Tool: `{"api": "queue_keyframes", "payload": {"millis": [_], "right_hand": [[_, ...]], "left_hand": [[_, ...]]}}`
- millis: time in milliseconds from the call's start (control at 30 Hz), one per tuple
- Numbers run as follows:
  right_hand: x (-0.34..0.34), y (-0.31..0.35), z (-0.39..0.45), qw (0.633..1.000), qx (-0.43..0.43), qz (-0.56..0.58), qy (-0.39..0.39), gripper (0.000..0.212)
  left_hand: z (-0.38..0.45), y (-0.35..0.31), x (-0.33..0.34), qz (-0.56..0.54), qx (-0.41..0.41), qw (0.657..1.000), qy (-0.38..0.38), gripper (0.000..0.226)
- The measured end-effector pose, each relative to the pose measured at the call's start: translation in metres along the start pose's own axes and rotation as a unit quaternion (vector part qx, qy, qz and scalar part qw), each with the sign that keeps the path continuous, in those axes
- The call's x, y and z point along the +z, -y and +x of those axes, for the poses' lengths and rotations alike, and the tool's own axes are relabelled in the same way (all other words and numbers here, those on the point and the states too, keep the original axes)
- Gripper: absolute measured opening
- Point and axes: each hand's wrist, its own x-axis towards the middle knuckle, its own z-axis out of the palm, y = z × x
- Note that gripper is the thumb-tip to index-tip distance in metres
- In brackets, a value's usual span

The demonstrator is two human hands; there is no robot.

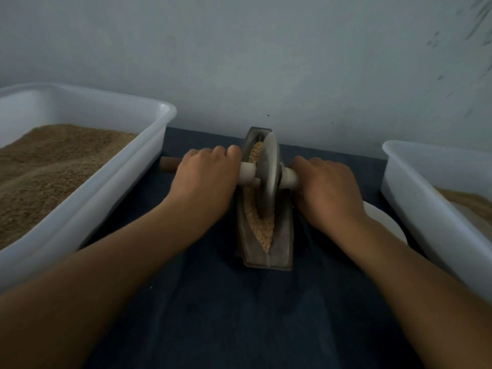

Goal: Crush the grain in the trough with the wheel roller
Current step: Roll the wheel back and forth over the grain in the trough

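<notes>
left hand (206, 177), right hand (326, 190) palm-down gripping wheel roller (269, 171) axle.

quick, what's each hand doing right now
Left hand: gripping the left end of the wheel roller's axle.
Right hand: gripping the axle's right end.

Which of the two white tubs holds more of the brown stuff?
The white tub on the left, heaped nearly to its rim; the right tub shows only a shallow layer.

left tub (80, 161) cut by frame edge, plate (383, 222) mostly hidden under right forearm
</notes>
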Motion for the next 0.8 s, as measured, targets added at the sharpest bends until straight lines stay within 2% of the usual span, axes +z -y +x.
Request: {"api": "queue_keyframes", "payload": {"millis": [200, 500, 800], "right_hand": [[0.026, -0.012, 0.04, 0.999, 0.024, -0.015, 0.028, 0.025], [0.039, -0.023, 0.068, 0.992, 0.066, 0.015, 0.102, 0.025], [0.013, -0.006, 0.021, 1.0, 0.016, 0.018, 0.015, 0.019]], "left_hand": [[0.045, 0.007, 0.015, -0.005, -0.027, 0.999, 0.028, 0.036], [0.073, 0.009, 0.021, 0.006, -0.034, 0.999, 0.028, 0.024], [0.036, 0.006, 0.006, 0.029, -0.025, 0.997, 0.069, 0.025]]}}
